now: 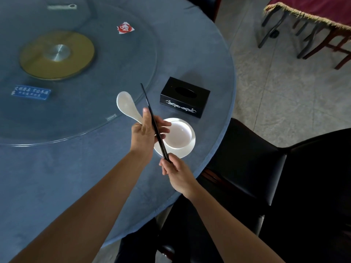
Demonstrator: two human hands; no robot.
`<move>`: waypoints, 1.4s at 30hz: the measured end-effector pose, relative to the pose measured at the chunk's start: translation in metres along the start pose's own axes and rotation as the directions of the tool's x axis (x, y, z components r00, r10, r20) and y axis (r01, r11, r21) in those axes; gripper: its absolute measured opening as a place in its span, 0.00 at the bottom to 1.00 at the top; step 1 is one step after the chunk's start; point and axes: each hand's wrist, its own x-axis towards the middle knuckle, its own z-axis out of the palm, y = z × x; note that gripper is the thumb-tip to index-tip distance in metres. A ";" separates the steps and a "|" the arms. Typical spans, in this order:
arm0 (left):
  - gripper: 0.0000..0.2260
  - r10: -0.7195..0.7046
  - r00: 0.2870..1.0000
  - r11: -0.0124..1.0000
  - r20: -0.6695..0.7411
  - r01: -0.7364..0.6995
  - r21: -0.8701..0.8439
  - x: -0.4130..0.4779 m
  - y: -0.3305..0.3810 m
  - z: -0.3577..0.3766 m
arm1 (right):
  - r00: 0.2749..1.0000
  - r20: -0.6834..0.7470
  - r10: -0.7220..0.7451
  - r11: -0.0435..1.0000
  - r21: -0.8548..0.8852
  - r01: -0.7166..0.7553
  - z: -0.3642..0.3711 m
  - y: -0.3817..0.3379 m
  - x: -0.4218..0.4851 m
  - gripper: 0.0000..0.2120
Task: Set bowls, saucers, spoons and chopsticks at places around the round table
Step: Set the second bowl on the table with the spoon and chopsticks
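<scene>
- A person, seen from above, is reaching both bare arms up from the bottom edge toward the centre of the frame, over a round table (76,177) covered in blue-grey cloth.
- The left hand (145,132), at centre frame, is gripping the handle of a white spoon (126,103). Its thumb is lying straight along the handle, and its other fingers are reaching rightward over the bowl's rim. The spoon's scoop is pointing to the upper left, raised above the table.
- A pair of black chopsticks (150,109), held together as one line, is slanting from upper left to lower right across the left hand's fingers.
- The right hand (177,174), just below and right of centre, is pinching the lower end of the chopsticks between thumb and curled fingers.
- A white bowl (180,136) is sitting upright in a white saucer (187,151) right of centre, near the table's edge and partly under the left hand.
- A black tissue box (185,96) with a white pattern is standing just above the saucer.
- A glass turntable (114,73) with a gold hub (57,55) is filling the upper left.
- A black chair (247,168) is standing at the lower right, beside the table.
</scene>
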 end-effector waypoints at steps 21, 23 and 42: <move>0.28 0.054 0.979 0.983 0.197 -0.087 0.161 -0.006 -0.009 -0.011 | 0.995 -0.096 0.003 1.000 0.022 -0.001 0.016 0.026 0.046 0.05; 0.27 0.064 0.978 0.986 0.198 -0.093 0.140 -0.011 -0.008 -0.010 | 0.995 -0.095 0.008 1.000 0.016 -0.007 0.016 0.027 0.040 0.04; 0.22 -0.281 0.957 0.959 0.070 0.282 -0.017 -0.010 -0.023 0.019 | 0.950 0.151 0.274 0.878 -0.443 -0.183 -0.138 -0.022 0.051 0.03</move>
